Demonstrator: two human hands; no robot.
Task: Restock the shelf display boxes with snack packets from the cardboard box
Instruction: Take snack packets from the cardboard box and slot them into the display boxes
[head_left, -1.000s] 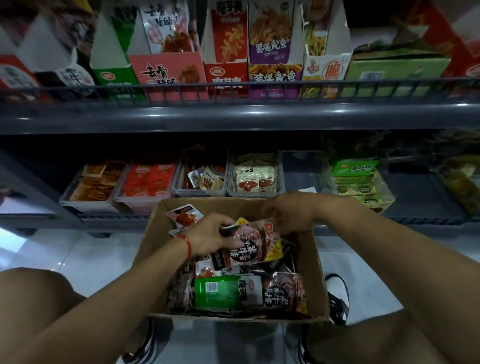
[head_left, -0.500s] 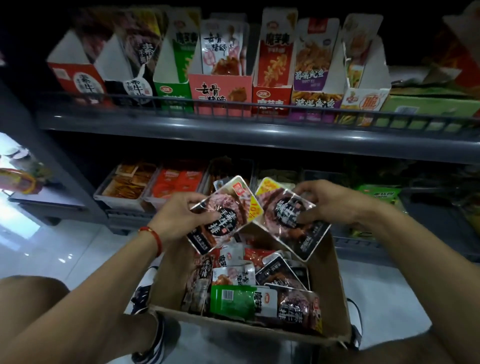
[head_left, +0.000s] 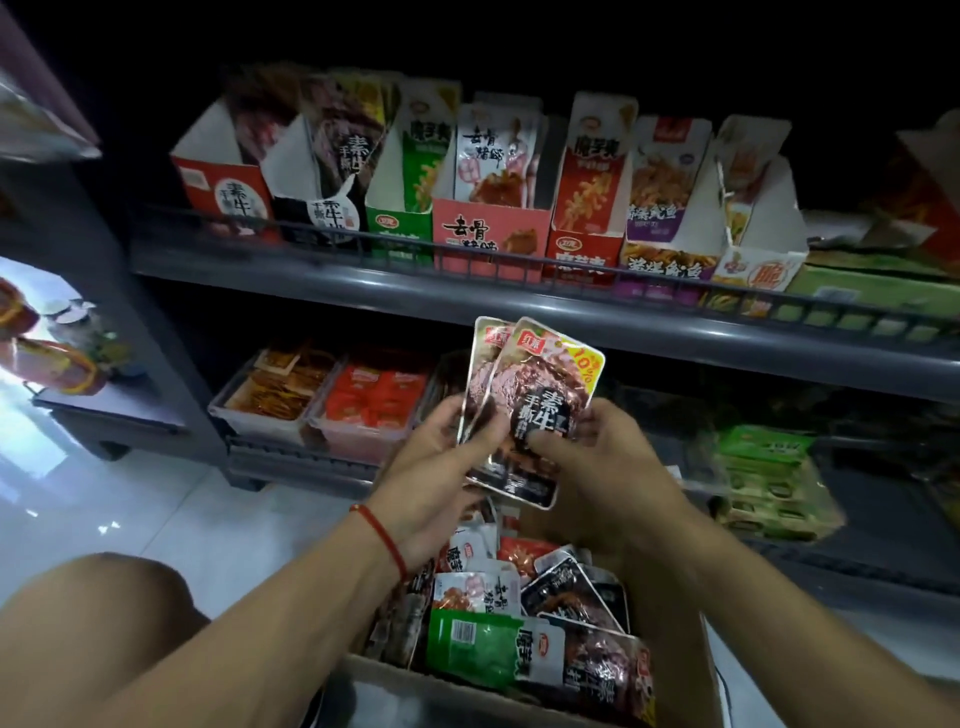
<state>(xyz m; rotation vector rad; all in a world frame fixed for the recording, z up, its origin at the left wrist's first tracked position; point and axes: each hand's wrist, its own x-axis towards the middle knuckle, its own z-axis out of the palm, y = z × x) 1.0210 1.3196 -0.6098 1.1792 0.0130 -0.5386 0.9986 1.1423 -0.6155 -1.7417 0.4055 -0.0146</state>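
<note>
I have my left hand (head_left: 441, 457) and right hand (head_left: 587, 457) pinching two overlapped snack packets (head_left: 540, 395) above the cardboard box (head_left: 670, 623), and I judge the slick back packet could slide out before reaching the display boxes (head_left: 322, 208).

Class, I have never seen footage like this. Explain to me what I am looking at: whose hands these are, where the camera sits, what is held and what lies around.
No machine here: a person wears a camera on the head, looking forward and down. The left hand and right hand together hold two overlapping dark snack packets. Below them a cardboard box holds more mixed packets. Ahead, the upper shelf carries upright display boxes; the lower shelf has clear trays of snacks.
</note>
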